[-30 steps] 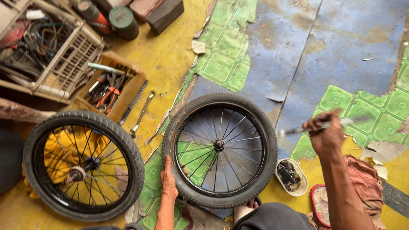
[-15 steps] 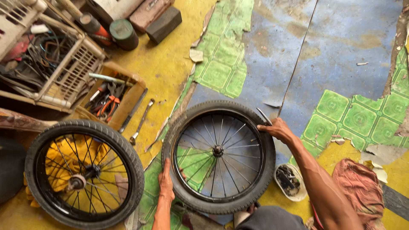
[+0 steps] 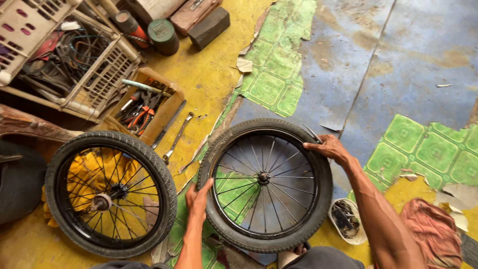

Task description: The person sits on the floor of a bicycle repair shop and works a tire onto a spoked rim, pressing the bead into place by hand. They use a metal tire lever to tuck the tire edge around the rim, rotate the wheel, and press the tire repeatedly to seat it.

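While lying on the peeling floor [image 3: 398, 60], the spoked wheel [image 3: 265, 184] with its ribbed rubber tyre is being gripped by both hands: left hand [image 3: 198, 199] near-left, right hand [image 3: 329, 147] far-right, fingers curled closed.

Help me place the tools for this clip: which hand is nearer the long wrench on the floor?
Left. The left hand grips the tyre on the side facing the wrench; the right hand is on the tyre's far upper edge.

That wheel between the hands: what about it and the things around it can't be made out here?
- Head view: the thin metal tool under the right hand; the fingers cover most of it, so its kind is unclear.
- The wheel's bottom rim, hidden by the person's clothing.
- Small white tub: contents too small to identify.
- Left hand: palm side hidden.
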